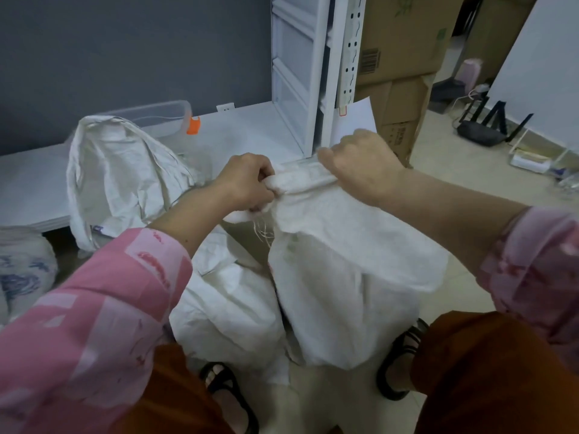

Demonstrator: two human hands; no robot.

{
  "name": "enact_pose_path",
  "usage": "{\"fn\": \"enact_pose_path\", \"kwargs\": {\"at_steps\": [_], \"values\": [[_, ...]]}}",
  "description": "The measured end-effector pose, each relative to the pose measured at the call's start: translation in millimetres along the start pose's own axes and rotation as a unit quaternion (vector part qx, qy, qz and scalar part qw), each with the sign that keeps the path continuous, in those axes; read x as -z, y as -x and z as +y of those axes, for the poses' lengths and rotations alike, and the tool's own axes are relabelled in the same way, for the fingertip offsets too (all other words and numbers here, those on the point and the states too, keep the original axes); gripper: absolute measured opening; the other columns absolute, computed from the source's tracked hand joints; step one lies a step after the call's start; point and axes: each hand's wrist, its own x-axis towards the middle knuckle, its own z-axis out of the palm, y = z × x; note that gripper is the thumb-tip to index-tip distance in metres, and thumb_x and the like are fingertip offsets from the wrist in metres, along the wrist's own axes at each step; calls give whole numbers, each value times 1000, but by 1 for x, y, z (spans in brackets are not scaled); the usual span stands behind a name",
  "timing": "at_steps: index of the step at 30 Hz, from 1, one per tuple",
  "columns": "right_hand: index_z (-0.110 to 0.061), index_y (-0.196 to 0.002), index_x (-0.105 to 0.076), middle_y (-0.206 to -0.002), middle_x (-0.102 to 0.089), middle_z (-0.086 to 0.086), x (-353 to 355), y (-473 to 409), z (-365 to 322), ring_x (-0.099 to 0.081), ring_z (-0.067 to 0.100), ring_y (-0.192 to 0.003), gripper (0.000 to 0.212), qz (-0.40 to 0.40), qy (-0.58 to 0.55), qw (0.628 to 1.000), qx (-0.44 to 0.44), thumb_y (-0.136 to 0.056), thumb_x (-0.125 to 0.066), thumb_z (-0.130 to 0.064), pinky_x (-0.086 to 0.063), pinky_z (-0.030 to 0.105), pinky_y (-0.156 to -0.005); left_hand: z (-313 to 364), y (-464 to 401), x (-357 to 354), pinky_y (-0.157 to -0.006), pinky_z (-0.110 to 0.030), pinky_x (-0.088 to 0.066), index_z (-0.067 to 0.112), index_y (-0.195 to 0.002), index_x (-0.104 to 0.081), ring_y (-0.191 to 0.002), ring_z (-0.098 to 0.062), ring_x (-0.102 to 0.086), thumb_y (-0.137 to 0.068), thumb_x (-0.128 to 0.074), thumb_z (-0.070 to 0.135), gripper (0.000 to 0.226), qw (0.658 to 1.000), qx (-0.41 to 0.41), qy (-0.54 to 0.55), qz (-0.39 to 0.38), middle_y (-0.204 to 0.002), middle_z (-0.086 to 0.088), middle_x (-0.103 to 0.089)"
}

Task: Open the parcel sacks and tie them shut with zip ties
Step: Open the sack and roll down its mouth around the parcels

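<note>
A white woven parcel sack (347,277) stands on the floor between my knees. Its top edge is rolled into a tight band. My left hand (247,181) pinches the left end of that rolled band, and loose threads hang just below it. My right hand (360,161) grips the band's right end from above. A second white sack (232,308) lies against the first on its left. A third sack (119,173) sits slumped and open on the low white platform behind. No zip tie is visible.
A clear plastic box (163,117) with an orange clip rests on the white platform (31,186). White drawers (297,73) and stacked cardboard boxes (401,57) stand behind. A printed sack (22,270) lies at left. A black router (482,133) sits on the floor at right.
</note>
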Motion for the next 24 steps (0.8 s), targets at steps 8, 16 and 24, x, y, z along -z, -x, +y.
{"fn": "enact_pose_path", "kwargs": {"at_steps": [8, 16, 24], "values": [[-9, -68, -59, -46, -48, 3, -10, -1, -16, -46, 21, -43, 33, 168, 95, 976, 97, -62, -32, 9, -27, 27, -52, 18, 3, 25, -78, -19, -42, 32, -111, -66, -79, -2, -55, -70, -81, 29, 44, 968, -50, 130, -208, -104, 13, -62], [-14, -88, -67, -87, -65, -1, 29, -15, 10, -60, 12, -80, 31, -94, -510, 849, -97, -68, -83, -32, -46, 25, -66, 34, 2, -13, -64, -34, -35, 14, -83, -59, -84, -33, -57, -78, -57, 12, 5, 976, -160, -127, 73, -84, -8, -59], [-14, -66, -50, -75, -55, 1, 10, -13, -11, -50, 20, -70, 20, -166, -359, 911, -115, -72, -68, -20, -39, 30, -58, 23, 13, -23, -59, -29, -29, 19, -75, -44, -68, -25, -52, -80, -62, 28, 21, 964, -171, -123, 162, -73, 4, -48]]}}
